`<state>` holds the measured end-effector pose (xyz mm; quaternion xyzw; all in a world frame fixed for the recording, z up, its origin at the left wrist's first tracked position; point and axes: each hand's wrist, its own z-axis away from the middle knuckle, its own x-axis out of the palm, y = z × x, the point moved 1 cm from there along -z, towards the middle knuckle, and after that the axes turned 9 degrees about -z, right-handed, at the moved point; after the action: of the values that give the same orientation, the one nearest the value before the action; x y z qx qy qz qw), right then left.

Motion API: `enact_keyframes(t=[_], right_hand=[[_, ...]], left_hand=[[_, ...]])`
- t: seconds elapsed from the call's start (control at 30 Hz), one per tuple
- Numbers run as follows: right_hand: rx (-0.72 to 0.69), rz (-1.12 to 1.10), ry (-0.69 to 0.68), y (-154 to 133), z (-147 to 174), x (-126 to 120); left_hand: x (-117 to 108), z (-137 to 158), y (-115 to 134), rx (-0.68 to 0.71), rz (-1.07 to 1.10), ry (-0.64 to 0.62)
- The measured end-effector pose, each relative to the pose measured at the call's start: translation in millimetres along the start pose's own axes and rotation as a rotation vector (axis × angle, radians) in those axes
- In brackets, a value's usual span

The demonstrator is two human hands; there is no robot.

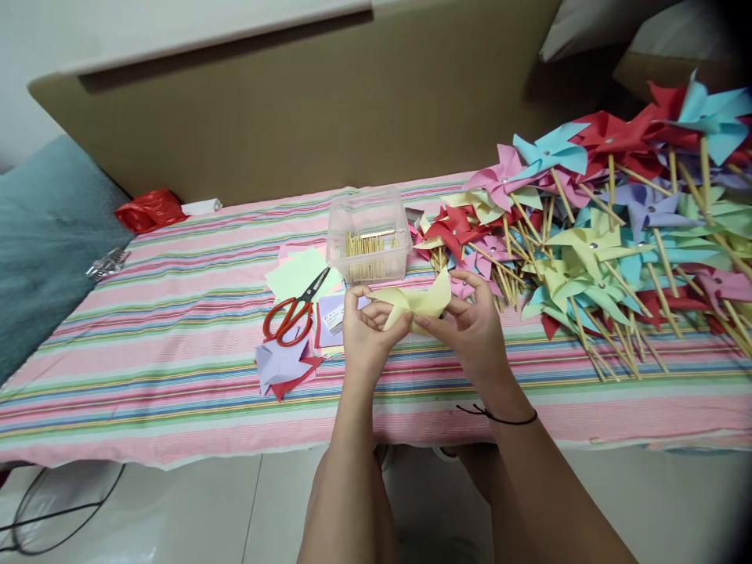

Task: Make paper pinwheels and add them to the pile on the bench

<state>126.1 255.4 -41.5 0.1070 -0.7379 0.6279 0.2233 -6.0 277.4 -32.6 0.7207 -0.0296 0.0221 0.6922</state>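
Note:
A pale yellow paper pinwheel (432,298) is held up between both hands, its corners curled towards the middle. My left hand (371,329) pinches its left side, with the thumb near the centre. On the other side my right hand (470,321) grips it with thumb and fingers. To the left, red-handled scissors (289,319) rest on a stack of coloured paper sheets (294,270). Cut purple paper (280,362) and red paper lie below the scissors. Just beyond the hands stands a clear plastic box (376,270) with short wooden sticks inside. Fingers partly hide the pinwheel's edges.
Several pinwheels on sticks (593,247) are heaped at the right of the striped cloth (193,352). A red plastic bag (150,211) lies at the back left, by a teal cushion (56,243). A brown backrest (311,102) rises behind.

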Motion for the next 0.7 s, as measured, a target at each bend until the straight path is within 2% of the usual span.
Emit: enact_keyframes(t=[0.3,0.7], right_hand=[[-0.045,0.020,0.000,-2.8,1.5,0.7],[-0.028,0.029,0.017,-5.2,2.6,2.1]], left_hand=[[-2.5,0.4,-1.8,-0.024,0.004,-0.049],[-0.9,1.9,-2.3,0.007,0.027,-0.019]])
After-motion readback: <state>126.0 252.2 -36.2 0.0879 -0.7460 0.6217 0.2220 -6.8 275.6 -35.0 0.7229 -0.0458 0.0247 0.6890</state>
